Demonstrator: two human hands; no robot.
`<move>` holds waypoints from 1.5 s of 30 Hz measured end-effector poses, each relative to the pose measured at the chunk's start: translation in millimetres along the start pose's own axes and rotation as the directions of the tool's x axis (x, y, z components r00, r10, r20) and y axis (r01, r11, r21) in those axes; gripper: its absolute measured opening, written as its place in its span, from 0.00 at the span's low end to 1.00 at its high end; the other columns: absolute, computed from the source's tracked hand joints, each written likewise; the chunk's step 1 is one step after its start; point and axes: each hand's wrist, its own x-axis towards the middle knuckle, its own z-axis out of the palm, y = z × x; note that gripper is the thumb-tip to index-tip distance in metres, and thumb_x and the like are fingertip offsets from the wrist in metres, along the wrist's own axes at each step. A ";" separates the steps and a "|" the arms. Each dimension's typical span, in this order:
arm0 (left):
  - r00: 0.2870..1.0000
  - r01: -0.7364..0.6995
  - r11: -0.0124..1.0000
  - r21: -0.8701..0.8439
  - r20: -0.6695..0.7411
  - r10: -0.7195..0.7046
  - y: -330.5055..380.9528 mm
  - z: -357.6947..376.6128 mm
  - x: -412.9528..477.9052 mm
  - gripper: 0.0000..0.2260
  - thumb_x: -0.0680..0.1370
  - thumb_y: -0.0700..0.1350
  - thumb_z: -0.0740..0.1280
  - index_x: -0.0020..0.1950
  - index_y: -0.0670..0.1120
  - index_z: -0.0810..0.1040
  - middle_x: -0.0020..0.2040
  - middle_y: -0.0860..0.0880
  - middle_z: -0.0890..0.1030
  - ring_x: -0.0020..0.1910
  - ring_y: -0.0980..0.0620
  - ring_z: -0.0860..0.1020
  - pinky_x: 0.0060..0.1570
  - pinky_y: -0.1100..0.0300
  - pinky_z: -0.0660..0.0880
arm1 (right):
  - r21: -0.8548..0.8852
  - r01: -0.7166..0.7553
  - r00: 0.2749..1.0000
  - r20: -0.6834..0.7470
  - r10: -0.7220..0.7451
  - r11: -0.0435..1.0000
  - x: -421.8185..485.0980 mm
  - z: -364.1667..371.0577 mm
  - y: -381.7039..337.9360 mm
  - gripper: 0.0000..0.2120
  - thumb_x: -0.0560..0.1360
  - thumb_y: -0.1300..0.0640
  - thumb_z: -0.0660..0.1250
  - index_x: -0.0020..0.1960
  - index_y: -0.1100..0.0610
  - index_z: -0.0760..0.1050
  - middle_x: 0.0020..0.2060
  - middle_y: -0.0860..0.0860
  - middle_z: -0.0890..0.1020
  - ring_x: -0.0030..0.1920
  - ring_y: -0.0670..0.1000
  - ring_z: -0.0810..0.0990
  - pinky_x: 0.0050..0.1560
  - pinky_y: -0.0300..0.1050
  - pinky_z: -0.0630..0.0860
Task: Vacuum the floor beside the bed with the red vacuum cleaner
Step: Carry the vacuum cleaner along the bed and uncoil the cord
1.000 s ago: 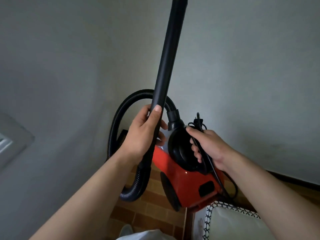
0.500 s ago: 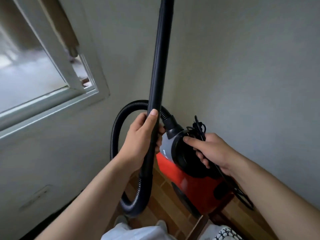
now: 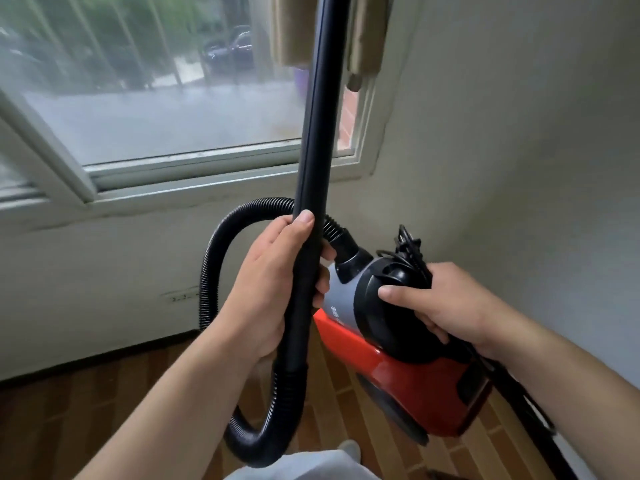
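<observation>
**Vacuum up off the floor, wand way too close to the window**

Since a second ago the view has swung round: it was nearly all bare wall, and now the window (image 3: pixel 156 116) fills the upper left. Both grips look the same as before.

Left hand (image 3: pixel 270 289) is wrapped round the black wand (image 3: pixel 318 116), thumb lying up along it. Right hand (image 3: pixel 446 306) has its fingers curled round the black top of the vacuum (image 3: pixel 408 386), with the bundled cord (image 3: pixel 412 251) caught in the same grip and the thumb flat on the round cap. The red body hangs tilted in the air above the wood floor (image 3: pixel 86 410), close to the wall (image 3: pixel 519 168), so no vacuuming yet. The hose (image 3: pixel 211 271) loops out left and back under the wand. Can't see the bed from here.

What I'd worry about:
- The wand's top runs out of shot right in front of the glass and what looks like a curtain (image 3: pixel 291 29). One careless turn could knock the pane or snag the fabric.
- The whole body hangs off one hand that's also holding cord, so I reckon it could slip.
- Loose cord trails down on the right and could catch a foot.

Writing: there's some lettering on the grey panel, too blurry to read. No brand I can make out.
</observation>
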 end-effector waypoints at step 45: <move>0.495 -0.357 0.932 -0.064 -0.859 0.131 70.7 -439.2 -352.9 0.18 0.83 0.59 0.60 0.60 0.47 0.78 0.42 0.47 0.76 0.32 0.51 0.72 0.31 0.58 0.69 | -0.226 0.297 0.752 0.654 -0.082 0.928 -12.2 499.6 -205.2 0.15 0.74 0.56 0.74 0.33 0.55 0.71 0.26 0.55 0.66 0.24 0.52 0.63 0.29 0.45 0.60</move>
